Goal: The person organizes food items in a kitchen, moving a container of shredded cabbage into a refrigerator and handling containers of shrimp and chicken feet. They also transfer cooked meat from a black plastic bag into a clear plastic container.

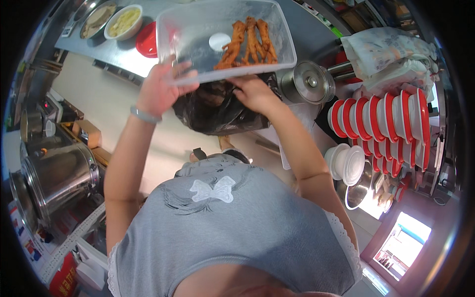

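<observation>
A clear plastic tub (196,44) stands on the steel counter with several reddish-brown cooked chicken feet (252,41) lying side by side at its right. My left hand (165,83), with a pale bangle on its wrist, is at the tub's near left corner, fingers spread; whether it touches the rim is unclear. Below the tub's near edge is a black plastic bag (226,111), its opening partly showing something brownish. My right hand (252,91) reaches to the bag's mouth under the tub's rim; its fingertips are partly hidden, and I cannot tell if it grips anything.
A bowl of pale yellow chunks (123,23), a metal bowl (98,20) and a red lid (147,40) sit at the left of the counter (139,68). At right stand a lidded steel pot (308,82) and stacked white bowls with red rims (382,117). A large steel cooker (63,178) is far left.
</observation>
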Available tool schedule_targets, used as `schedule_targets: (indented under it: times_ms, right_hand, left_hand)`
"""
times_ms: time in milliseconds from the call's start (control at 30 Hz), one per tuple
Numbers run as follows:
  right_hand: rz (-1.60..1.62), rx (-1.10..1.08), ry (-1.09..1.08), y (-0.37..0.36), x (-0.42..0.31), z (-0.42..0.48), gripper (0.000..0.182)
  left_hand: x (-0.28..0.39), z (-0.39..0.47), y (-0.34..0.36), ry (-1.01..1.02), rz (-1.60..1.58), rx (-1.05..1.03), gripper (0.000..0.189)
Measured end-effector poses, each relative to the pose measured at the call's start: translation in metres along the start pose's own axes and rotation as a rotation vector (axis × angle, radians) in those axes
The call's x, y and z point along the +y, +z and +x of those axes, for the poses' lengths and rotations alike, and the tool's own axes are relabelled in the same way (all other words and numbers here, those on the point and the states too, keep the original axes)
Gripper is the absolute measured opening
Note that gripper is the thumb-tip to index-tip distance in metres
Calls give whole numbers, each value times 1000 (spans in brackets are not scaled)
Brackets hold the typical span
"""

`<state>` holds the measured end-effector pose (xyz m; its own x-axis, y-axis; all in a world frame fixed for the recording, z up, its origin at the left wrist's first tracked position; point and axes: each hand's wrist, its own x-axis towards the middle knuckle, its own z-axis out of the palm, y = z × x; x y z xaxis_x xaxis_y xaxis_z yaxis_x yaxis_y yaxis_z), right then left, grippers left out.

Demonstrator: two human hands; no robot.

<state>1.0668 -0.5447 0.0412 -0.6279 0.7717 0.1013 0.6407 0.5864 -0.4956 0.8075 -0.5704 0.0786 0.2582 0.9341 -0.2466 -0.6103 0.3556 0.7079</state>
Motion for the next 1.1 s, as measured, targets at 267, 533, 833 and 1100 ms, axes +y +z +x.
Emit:
schedule_targets:
  times_ms: [267,533,833,1100]
  right_hand:
    - [272,-95,-95,-4,-9,-14,35]
    - [333,-208,-56,-12,1,-14,36]
    - [441,-157,111,-3,-9,-1,42]
    - [-110,-343,643,-11,-22,9,48]
  left_hand:
    - [18,190,42,-320,187,-11,42]
    - [-32,278,14,-448,267,159,54]
    - [9,125,56,277,1348,-641,12]
    - [7,82,-8,155,2215,-398,45]
